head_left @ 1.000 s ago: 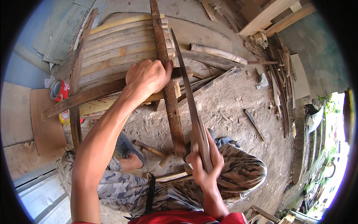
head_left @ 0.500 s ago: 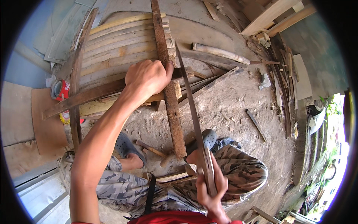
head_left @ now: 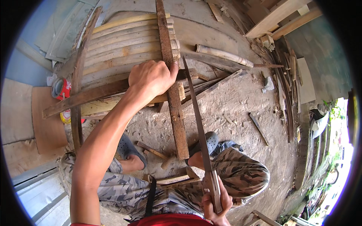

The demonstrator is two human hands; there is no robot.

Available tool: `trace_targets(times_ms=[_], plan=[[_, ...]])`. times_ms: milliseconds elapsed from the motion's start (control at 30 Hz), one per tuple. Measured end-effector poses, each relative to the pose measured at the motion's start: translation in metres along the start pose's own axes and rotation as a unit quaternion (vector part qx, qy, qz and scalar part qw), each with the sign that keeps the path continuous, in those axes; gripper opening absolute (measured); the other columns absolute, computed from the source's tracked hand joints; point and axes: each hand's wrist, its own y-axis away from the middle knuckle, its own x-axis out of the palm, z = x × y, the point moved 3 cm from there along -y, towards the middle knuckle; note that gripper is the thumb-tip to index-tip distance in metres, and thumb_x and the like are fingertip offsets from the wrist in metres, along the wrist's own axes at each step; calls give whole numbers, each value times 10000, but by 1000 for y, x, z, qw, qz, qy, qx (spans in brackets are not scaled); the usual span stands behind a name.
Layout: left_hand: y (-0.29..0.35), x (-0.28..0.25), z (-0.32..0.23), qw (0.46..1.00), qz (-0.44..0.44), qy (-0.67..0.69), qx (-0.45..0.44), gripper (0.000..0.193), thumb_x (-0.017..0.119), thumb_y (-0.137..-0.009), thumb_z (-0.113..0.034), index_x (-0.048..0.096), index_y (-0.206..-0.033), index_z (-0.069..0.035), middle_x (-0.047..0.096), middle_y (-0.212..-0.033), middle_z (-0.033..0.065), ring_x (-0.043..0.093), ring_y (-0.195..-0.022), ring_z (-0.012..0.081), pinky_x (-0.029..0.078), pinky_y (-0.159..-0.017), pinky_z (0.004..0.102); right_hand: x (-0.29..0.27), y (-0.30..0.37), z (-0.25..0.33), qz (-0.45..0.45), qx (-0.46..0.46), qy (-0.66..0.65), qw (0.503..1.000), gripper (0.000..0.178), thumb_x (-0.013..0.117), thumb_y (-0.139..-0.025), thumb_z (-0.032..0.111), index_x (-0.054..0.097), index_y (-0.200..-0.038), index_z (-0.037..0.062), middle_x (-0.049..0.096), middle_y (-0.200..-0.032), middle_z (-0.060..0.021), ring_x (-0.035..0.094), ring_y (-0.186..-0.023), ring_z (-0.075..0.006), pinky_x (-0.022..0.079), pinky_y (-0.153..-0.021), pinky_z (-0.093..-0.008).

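Observation:
My left hand (head_left: 151,77) is closed around a dark wooden slat (head_left: 94,92), right where it crosses a rough brown board (head_left: 176,120). Its thumb presses against that board. The slat lies across a row of pale wooden strips (head_left: 120,49). In my right hand (head_left: 218,199), low in front of my body, is a handsaw (head_left: 198,116). Its long narrow blade points away from me and lies across the slat's right end, just right of the board. How deep the teeth sit in the wood I cannot tell.
A hammer (head_left: 152,149) lies on the dirt floor between my feet. Red tins (head_left: 62,89) stand at the left. A pale round pole (head_left: 224,56) rests beyond the saw, and scrap wood (head_left: 288,86) leans along the right wall. A short dark stick (head_left: 258,129) lies on the ground.
The saw has been drawn back toward me, its tip now nearer the slat. My right hand has come lower with it. My left hand keeps its hold; the view has shifted slightly.

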Motion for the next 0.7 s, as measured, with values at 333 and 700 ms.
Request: trace_targets(times_ms=[333, 700], plan=[[-1, 5, 4, 1000, -22, -5, 6, 726, 371, -1055, -507, 691, -635, -9, 638, -573, 202, 678, -575, 358, 542, -596, 480, 53, -126, 6, -43, 0, -123, 991, 604, 596, -835, 4, 491, -1426, -64, 676, -837, -116, 603, -647, -96, 498, -612, -256], [-3, 8, 4, 999, -5, -30, 10, 744, 355, -1067, -498, 651, -567, -33, 602, -491, 143, 647, -489, 315, 527, -553, 468, 12, -73, 25, 15, 16, -60, 998, 627, 596, -808, -13, 473, -1416, -104, 727, -1048, -252, 725, -722, -180, 559, -679, -290]])
